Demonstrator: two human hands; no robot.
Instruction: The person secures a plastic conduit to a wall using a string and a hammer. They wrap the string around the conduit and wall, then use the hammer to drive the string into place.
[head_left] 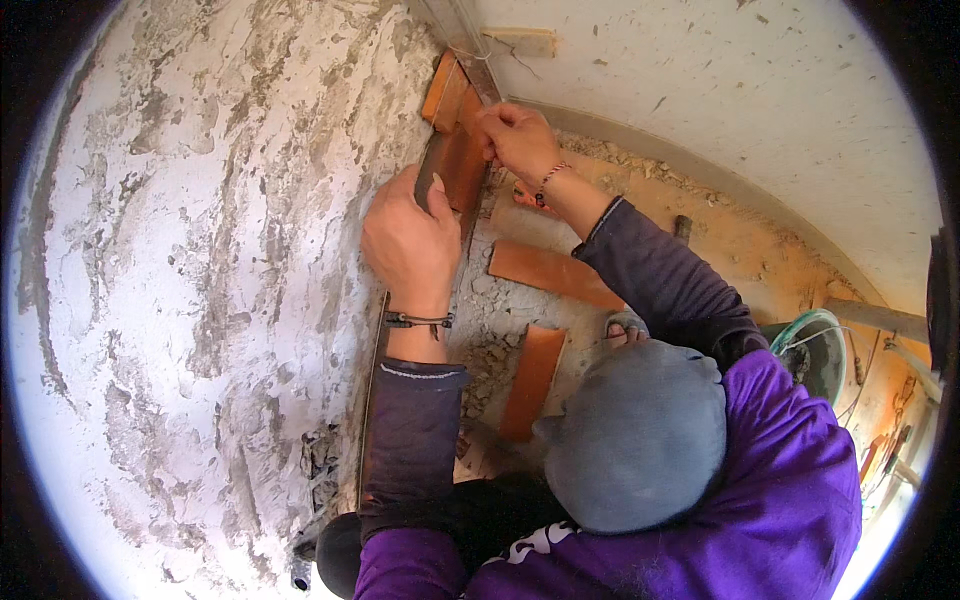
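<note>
My left hand [408,228] is closed on the near end of a reddish-brown tile strip [464,165], thumb over its upper edge. This strip stands along the foot of the rough, patchy plastered wall [220,200]. Beyond it, in the corner, is a lighter orange-brown tile piece [441,92]. My right hand [522,145] is at the strip's far end, thumb and fingers pinched together. What they pinch is too small to make out. Both wrists carry thin braided bracelets.
Two loose tile strips, one crosswise [552,273] and one lengthwise [533,383], lie on the dusty floor among rubble. A bucket [820,355] stands at right. A pale panel [700,90] bounds the far side. A rounded grey cloth-covered shape [640,440] fills the lower middle.
</note>
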